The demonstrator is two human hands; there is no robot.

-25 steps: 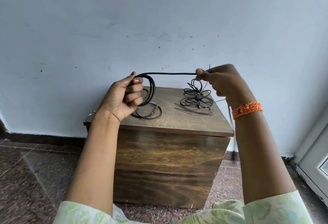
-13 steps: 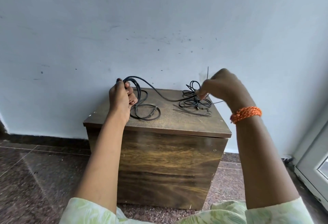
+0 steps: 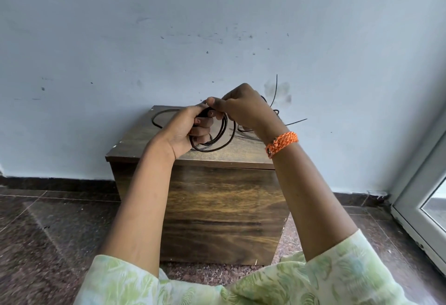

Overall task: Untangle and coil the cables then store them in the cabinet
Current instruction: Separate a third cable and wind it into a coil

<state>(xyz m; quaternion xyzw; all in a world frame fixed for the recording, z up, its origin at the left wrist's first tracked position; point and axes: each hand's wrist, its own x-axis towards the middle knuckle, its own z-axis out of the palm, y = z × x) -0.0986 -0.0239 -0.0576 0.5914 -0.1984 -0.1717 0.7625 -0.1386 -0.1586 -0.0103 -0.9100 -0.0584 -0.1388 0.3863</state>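
Mid-coil. Left hand gripping black cable loops above wooden cabinet top. Right hand pinching strand right at left thumb, hands touching. Loose tail trailing left. Thinner tangle behind right hand, nearer that side, probably next.

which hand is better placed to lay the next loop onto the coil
Right. The left hand already grips the black cable coil, while the right hand pinches the cable just above it.
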